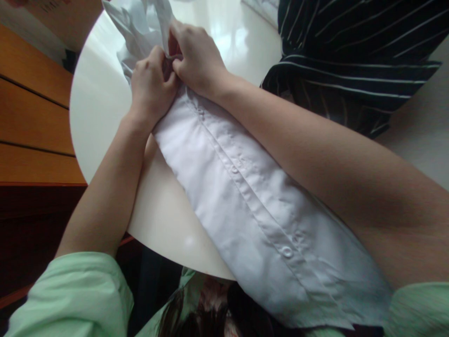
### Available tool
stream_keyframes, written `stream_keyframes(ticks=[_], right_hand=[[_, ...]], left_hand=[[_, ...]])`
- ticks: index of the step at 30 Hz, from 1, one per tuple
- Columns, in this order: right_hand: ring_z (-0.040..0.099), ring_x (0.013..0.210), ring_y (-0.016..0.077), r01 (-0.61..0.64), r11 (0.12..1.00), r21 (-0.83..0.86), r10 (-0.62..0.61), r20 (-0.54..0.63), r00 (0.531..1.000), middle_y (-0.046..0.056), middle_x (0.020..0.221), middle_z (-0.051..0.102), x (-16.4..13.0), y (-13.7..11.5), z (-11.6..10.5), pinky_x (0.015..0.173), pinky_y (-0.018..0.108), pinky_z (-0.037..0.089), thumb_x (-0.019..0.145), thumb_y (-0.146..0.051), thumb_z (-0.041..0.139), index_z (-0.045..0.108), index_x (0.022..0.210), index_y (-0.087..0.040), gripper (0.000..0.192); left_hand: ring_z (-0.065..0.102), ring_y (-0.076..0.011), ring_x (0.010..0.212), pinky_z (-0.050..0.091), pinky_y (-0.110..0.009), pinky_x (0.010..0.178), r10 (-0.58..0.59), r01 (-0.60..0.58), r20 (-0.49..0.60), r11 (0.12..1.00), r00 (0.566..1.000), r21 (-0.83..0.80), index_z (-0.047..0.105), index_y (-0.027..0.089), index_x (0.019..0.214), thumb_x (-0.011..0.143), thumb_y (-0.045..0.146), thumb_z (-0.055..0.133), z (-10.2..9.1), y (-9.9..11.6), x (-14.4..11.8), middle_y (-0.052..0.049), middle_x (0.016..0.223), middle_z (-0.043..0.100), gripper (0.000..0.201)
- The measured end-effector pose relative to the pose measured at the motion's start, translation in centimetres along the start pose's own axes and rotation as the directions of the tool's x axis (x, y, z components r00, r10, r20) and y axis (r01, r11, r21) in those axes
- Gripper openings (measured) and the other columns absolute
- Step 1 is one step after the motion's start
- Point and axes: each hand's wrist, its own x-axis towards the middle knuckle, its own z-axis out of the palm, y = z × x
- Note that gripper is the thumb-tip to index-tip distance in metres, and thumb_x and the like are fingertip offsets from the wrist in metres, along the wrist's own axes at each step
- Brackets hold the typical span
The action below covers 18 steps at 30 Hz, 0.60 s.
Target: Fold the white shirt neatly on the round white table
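A white button-up shirt [213, 182] lies in a long folded strip across the round white table [94, 107], its near end hanging past the table edge. Several small buttons show along its placket. At the upper end, my left hand [150, 84] is closed with its fingers pinching the fabric. My right hand [196, 56] pinches the same spot from the other side, thumb and fingertips close to those of the left. What lies exactly between the fingertips is partly hidden. Beyond both hands the shirt bunches into loose, crumpled folds.
Dark striped cloth [351, 61], which looks like clothing, is at the upper right beside the table. Orange-brown wooden drawers [35, 121] stand to the left. A pale flat item [263, 10] lies at the table's far edge.
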Motion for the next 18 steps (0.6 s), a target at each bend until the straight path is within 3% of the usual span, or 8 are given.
stream_keyframes(ticks=[5,18], right_hand=[[0.053,0.11,0.0228,0.008,1.0,0.012,-0.008,-0.009,1.0,0.003,0.112,0.061,-0.08,0.09,0.05,0.093,0.035,0.042,0.08,-0.004,0.042,0.053,0.115,-0.011,0.037],[0.053,0.112,0.0224,-0.004,1.0,0.001,0.004,0.017,1.0,0.002,0.115,0.06,-0.18,-0.14,-0.22,0.094,0.036,0.042,0.083,-0.005,0.041,0.05,0.116,-0.011,0.034]], left_hand=[[0.056,-0.0246,0.08,0.038,-0.037,0.071,0.009,-0.009,0.005,0.999,1.0,0.032,0.047,0.026,0.079,0.08,0.028,0.047,0.07,0.02,0.11,-0.008,0.084,0.061,0.003],[0.055,-0.0234,0.088,0.037,-0.034,0.079,-0.058,0.057,0.057,0.998,0.997,0.016,0.046,0.024,0.081,0.084,0.029,0.05,-0.15,0.32,0.06,-0.007,0.087,0.057,0.006]])
